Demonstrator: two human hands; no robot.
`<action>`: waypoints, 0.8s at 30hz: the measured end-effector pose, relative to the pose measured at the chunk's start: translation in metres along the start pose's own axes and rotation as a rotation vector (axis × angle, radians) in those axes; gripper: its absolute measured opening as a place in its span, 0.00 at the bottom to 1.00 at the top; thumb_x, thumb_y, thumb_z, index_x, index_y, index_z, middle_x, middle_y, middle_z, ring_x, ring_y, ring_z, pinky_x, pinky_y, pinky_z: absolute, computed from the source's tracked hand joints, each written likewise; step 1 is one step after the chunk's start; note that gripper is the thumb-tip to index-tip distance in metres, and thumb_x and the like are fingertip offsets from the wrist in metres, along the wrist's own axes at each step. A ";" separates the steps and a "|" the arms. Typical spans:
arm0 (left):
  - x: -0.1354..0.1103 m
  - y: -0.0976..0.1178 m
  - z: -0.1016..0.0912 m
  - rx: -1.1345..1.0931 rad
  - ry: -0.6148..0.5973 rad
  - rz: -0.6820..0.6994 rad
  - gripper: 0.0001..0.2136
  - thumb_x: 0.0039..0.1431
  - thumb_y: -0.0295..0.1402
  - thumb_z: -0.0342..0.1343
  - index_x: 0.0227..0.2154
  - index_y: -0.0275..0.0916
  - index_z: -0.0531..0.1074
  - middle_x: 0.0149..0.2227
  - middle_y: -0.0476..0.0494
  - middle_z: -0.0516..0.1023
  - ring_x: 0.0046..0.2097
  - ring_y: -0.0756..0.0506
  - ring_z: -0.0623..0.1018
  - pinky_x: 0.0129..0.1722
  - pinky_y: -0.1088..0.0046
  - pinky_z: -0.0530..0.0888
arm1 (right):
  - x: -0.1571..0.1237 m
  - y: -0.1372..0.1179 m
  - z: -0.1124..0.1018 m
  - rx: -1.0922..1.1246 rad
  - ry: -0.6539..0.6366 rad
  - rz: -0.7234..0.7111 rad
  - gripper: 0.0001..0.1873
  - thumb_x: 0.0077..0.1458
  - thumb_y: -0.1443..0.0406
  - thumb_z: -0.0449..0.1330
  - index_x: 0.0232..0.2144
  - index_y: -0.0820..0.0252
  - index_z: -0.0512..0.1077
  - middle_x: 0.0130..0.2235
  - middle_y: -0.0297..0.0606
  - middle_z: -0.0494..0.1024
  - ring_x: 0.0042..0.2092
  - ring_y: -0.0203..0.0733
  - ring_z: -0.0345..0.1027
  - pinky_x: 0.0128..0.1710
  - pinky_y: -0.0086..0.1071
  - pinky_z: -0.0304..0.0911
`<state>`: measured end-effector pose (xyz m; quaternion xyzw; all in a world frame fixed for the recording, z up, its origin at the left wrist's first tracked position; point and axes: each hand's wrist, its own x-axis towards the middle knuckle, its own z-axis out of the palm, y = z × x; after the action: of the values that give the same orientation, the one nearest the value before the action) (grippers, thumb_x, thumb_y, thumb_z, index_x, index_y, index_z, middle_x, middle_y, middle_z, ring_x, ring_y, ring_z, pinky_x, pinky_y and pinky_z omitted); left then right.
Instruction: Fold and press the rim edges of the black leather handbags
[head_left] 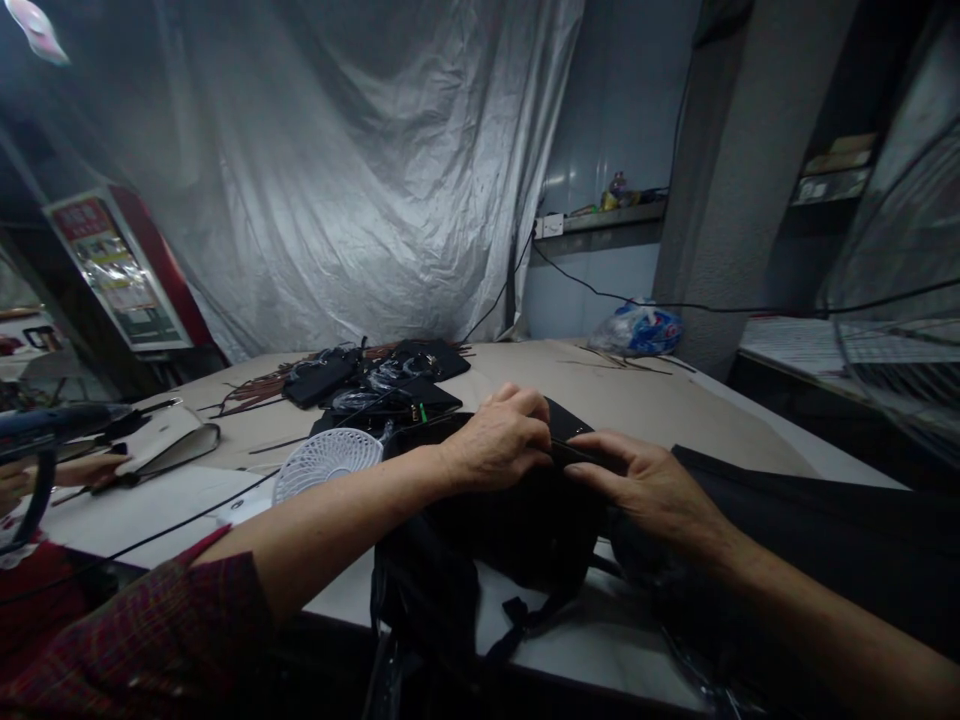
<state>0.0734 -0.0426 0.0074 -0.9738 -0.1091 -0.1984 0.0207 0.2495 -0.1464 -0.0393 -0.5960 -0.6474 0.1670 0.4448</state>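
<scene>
In the lower middle of the frame a soft black fabric bag (517, 545) sits at the near edge of the pale surface (720, 420), its straps hanging over that edge. The left hand (499, 440) is closed over the bag's upper rim, fingers curled down and gripping the fabric. The right hand (649, 490) lies just beside it with its fingers stretched toward the same rim and touching it; whether it pinches the fabric cannot be told. Left of the bag stands a small round white plastic fan (326, 462). Behind, toward the centre, lies a heap of black pouches (375, 378), and a crinkled silver plastic sheet (337, 150) hangs across the back.
</scene>
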 end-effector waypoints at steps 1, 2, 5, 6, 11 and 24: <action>0.000 -0.001 0.001 -0.036 0.010 -0.020 0.04 0.55 0.32 0.60 0.29 0.39 0.76 0.47 0.42 0.70 0.50 0.42 0.66 0.52 0.63 0.67 | 0.000 0.000 0.000 0.005 -0.003 -0.001 0.12 0.52 0.58 0.59 0.38 0.54 0.76 0.39 0.34 0.79 0.42 0.44 0.71 0.42 0.33 0.63; 0.000 -0.002 0.001 -0.079 0.017 -0.039 0.03 0.55 0.31 0.60 0.29 0.38 0.76 0.48 0.42 0.70 0.50 0.42 0.67 0.53 0.64 0.67 | 0.000 0.001 0.001 0.011 -0.003 -0.002 0.12 0.52 0.58 0.59 0.38 0.55 0.76 0.38 0.34 0.79 0.41 0.43 0.71 0.42 0.33 0.63; 0.000 -0.006 0.002 -0.219 0.015 -0.091 0.03 0.55 0.28 0.59 0.27 0.36 0.73 0.45 0.43 0.73 0.46 0.47 0.73 0.49 0.71 0.69 | 0.000 0.002 0.001 0.051 0.002 0.019 0.13 0.52 0.57 0.59 0.37 0.55 0.77 0.37 0.34 0.79 0.39 0.42 0.71 0.38 0.31 0.63; 0.000 -0.007 0.002 -0.250 0.013 -0.108 0.04 0.55 0.27 0.59 0.26 0.36 0.72 0.43 0.44 0.75 0.44 0.48 0.74 0.47 0.72 0.70 | 0.000 0.002 0.002 0.072 0.003 0.036 0.13 0.52 0.57 0.59 0.37 0.55 0.77 0.36 0.34 0.79 0.38 0.42 0.71 0.36 0.31 0.63; 0.000 -0.006 0.001 -0.220 0.005 -0.186 0.04 0.54 0.29 0.60 0.26 0.35 0.73 0.36 0.45 0.77 0.39 0.47 0.75 0.41 0.74 0.70 | 0.001 0.003 0.003 0.183 -0.022 0.147 0.15 0.49 0.55 0.61 0.35 0.57 0.76 0.29 0.32 0.77 0.30 0.37 0.68 0.28 0.28 0.60; 0.001 -0.002 -0.001 -0.157 -0.017 -0.247 0.05 0.55 0.31 0.59 0.27 0.36 0.74 0.32 0.47 0.76 0.35 0.48 0.74 0.36 0.75 0.68 | 0.003 0.011 0.011 0.175 0.068 0.223 0.16 0.47 0.54 0.61 0.34 0.59 0.74 0.24 0.31 0.72 0.25 0.36 0.63 0.23 0.28 0.57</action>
<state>0.0731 -0.0403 0.0083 -0.9533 -0.2125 -0.1989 -0.0812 0.2480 -0.1375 -0.0524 -0.6283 -0.5448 0.2510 0.4954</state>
